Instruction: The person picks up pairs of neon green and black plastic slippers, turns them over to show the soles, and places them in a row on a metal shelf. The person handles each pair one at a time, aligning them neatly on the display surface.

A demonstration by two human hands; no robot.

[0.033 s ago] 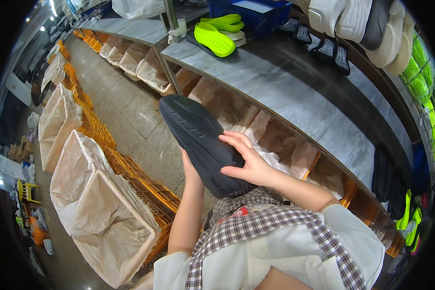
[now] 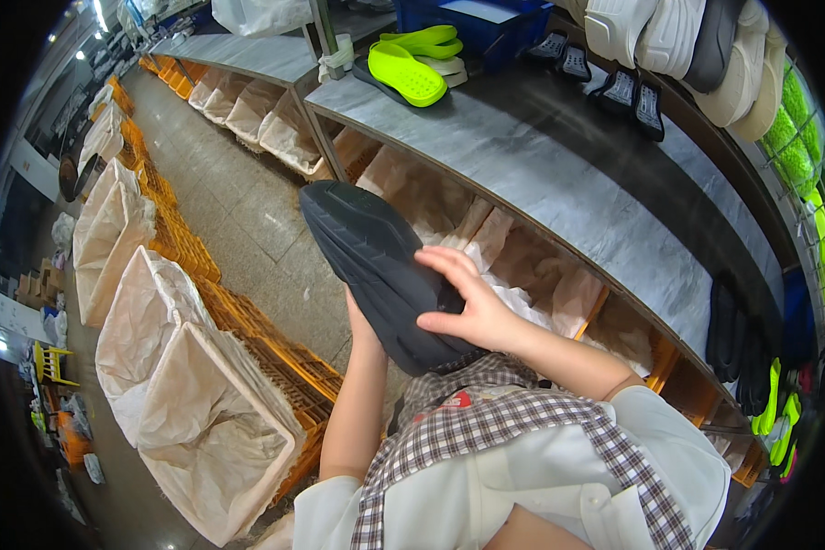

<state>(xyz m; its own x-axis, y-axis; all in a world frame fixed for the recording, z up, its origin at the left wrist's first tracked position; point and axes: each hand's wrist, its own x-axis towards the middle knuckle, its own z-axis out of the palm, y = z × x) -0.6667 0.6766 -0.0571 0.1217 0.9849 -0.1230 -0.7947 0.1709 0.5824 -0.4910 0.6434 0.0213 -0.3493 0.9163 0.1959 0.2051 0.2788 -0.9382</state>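
Note:
A black moulded shoe [image 2: 362,247] is held in front of my apron, its rounded end pointing away and to the left. My right hand [image 2: 472,302] grips its right side near the closer end, thumb and fingers apart on the surface. Against the left side rests my left hand [image 2: 365,330]; most of its fingers are hidden behind the shoe. The shoe's near end almost meets the checked apron [image 2: 486,440].
To the right runs a grey worktop [image 2: 522,174] with bright green and black clogs [image 2: 408,78] and a blue bin [image 2: 486,32]. Cloth-lined baskets stand beneath it. More lined orange crates [image 2: 266,339] line the left, beside a tiled floor. Several soles hang at upper right.
The black shoe has turned very slightly in my hands, its far end shifting a little to the left. Both hands keep their hold.

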